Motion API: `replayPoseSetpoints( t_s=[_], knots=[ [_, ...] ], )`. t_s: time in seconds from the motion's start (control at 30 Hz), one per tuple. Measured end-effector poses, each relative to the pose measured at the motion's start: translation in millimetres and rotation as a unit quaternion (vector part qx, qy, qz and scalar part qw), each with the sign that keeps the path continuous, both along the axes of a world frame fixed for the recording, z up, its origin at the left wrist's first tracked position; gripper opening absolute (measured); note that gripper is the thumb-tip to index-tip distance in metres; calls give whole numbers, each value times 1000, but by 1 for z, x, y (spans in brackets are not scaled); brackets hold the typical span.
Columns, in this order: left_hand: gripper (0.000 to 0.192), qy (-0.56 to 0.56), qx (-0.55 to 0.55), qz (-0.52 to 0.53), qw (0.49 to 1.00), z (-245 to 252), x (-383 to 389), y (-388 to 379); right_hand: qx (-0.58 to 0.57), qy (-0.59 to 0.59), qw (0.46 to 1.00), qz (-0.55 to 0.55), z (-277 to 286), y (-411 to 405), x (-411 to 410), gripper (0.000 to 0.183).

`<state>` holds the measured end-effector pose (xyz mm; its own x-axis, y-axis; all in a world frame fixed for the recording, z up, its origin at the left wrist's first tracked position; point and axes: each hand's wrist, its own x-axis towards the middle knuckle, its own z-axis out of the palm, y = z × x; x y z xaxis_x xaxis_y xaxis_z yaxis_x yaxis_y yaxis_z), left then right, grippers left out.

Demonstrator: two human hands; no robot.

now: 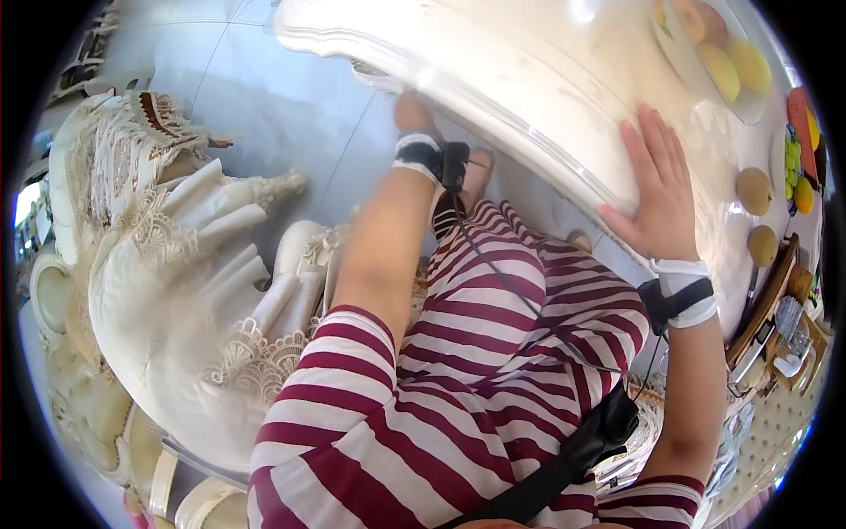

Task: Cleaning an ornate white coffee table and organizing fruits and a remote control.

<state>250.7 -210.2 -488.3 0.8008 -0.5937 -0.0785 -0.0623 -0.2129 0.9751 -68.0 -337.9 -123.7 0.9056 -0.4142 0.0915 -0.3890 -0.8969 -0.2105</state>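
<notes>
My right hand rests on the glossy cream tabletop, palm down near its molded edge, fingers pointing away and thumb spread. Nothing is in it. At the table's left edge is my left hand, blurred and partly hidden by its wrist; whether it holds or touches anything does not show. Both wrists wear white wraps with black straps and small black devices. A thin black cable runs across the striped clothing. Beyond the right hand, a clear dish holds several yellow and reddish fruits.
Two round brown fruits lie on the table at right, near green grapes. A wooden tray with glassware stands at the right rim. Left of me is a chair with a lace-trimmed cream cover. Pale floor tiles show between chair and table.
</notes>
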Motion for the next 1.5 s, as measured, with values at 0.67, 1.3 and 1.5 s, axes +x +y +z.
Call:
replayPoseSetpoints(
  t_s=[0.67,1.3,1.5],
  knots=[
    [24,84,60,122,987,17,-62,-29,7,-8,999,-32,-11,-7,-17,77],
    [24,-281,259,-326,865,70,-137,-45,20,6,999,-42,-14,-8,-17,78],
    [24,-292,324,-122,891,65,-40,-39,2,23,999,-45,-8,-8,-19,79]
  ],
)
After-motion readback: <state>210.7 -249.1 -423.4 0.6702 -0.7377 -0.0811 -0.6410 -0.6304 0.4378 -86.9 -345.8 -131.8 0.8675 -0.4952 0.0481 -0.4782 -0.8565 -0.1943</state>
